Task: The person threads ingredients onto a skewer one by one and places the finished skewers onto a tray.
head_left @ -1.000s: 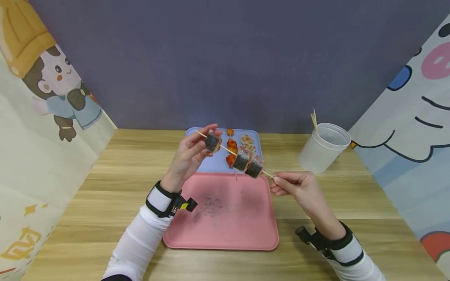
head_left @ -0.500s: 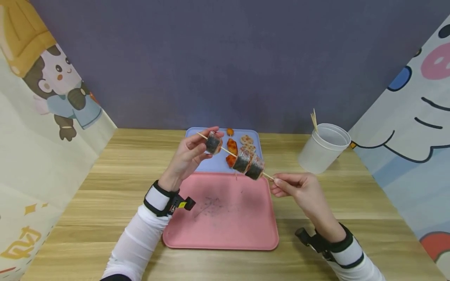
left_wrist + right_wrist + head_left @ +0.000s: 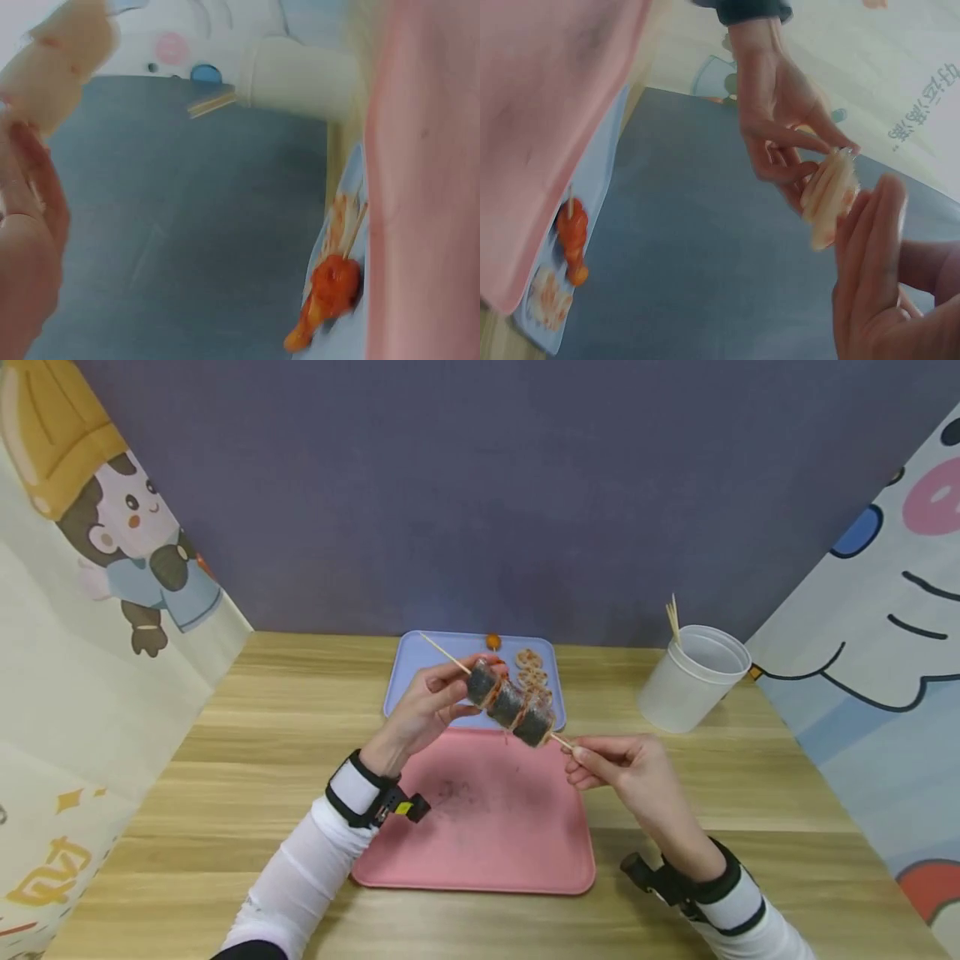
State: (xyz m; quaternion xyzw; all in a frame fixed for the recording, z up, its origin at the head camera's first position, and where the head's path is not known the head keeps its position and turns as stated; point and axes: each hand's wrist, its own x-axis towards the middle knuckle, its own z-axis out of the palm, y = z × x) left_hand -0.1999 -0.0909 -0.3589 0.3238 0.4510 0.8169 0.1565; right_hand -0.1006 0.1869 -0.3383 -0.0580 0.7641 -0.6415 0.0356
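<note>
Above the trays my two hands hold a wooden skewer point(image 3: 445, 652) that slants down to the right. Three chunky food pieces point(image 3: 508, 703) with dark grey skin and pale reddish sides sit close together on it. My left hand point(image 3: 426, 708) grips the uppermost piece between thumb and fingers; the bare skewer tip sticks out beyond it. With thumb and fingers my right hand point(image 3: 626, 770) pinches the lower skewer end. The right wrist view shows the left hand point(image 3: 780, 112) on the pieces point(image 3: 831, 195), and my right hand point(image 3: 877, 300) hides the skewer end.
Below the hands lies a pink tray point(image 3: 480, 852) with dark specks. Behind it, a light blue tray point(image 3: 408, 660) bears a skewer of orange-red pieces point(image 3: 334, 285) and pale round slices point(image 3: 531, 677). A white tub point(image 3: 678, 693) with several wooden sticks point(image 3: 672, 617) stands at right.
My left hand has moved down to the right, sliding the uppermost piece along the skewer against the other two. More bare skewer shows at the tip. The right hand has shifted slightly left.
</note>
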